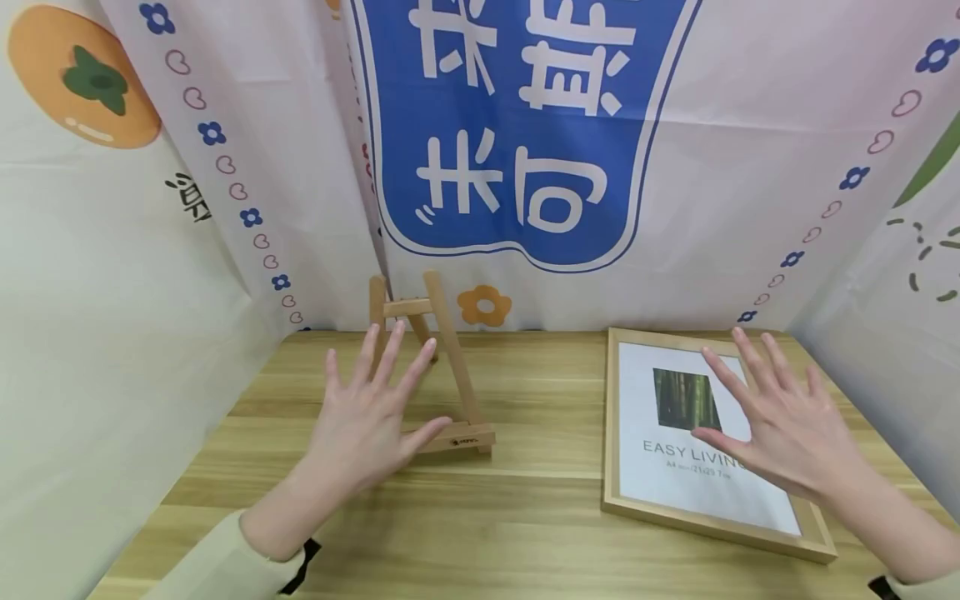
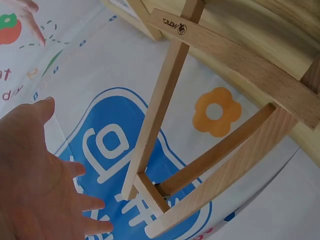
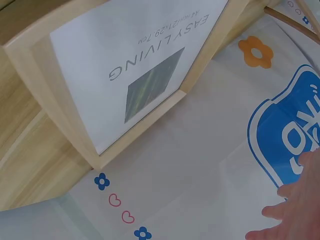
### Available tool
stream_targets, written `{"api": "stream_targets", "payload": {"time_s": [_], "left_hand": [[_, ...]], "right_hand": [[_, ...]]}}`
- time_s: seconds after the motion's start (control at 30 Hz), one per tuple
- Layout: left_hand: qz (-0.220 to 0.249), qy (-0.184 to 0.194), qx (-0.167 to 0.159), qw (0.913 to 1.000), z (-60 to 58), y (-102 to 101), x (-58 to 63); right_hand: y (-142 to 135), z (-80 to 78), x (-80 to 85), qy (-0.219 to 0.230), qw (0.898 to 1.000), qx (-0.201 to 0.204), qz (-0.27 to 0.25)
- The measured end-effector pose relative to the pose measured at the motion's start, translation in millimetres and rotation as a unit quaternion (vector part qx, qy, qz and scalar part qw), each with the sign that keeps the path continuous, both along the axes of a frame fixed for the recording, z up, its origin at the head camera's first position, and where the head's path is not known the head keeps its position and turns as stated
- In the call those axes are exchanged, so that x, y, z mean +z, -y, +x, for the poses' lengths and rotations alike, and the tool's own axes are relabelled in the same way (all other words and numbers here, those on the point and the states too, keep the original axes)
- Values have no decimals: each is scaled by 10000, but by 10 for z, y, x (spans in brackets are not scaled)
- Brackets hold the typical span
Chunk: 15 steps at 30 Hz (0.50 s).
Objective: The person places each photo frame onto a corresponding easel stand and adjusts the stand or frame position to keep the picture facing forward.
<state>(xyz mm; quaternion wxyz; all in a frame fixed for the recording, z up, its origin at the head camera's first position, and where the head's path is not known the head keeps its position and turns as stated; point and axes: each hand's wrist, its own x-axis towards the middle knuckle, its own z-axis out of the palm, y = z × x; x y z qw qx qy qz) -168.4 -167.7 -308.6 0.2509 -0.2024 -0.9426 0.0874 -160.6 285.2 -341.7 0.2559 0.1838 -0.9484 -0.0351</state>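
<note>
A small wooden easel [image 1: 455, 358] stands upright on the left half of the table, its front ledge facing me. My left hand [image 1: 365, 425] is spread in front of the easel and hides part of it; the left wrist view shows a gap between that hand [image 2: 45, 175] and the easel [image 2: 160, 115]. On the right lies a light wooden picture frame [image 1: 611, 417] with a white "EASY LIVING" sheet and a bamboo picture. Over its right side hovers my right hand [image 1: 787, 425], fingers spread, holding nothing. In the right wrist view its fingers [image 3: 287, 215] are apart from the frame [image 3: 140, 135].
The wood-grain table [image 1: 540, 533] is bounded at the back by a white printed cloth [image 1: 720, 208] with a blue sign. More cloth hangs along the left [image 1: 97, 333] and right sides.
</note>
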Motion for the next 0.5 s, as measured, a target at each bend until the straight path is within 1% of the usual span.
{"api": "stream_targets", "payload": {"time_s": [0.23,0.5], "left_hand": [[-2,-52,-161,9999,-35,-94,43],[-91,-40,-362,9993,-90,-254,91]], "right_hand": [[-60,-8,35,85,9998,-138,66],[-171,-11,40,209,9993,-303,74]]}}
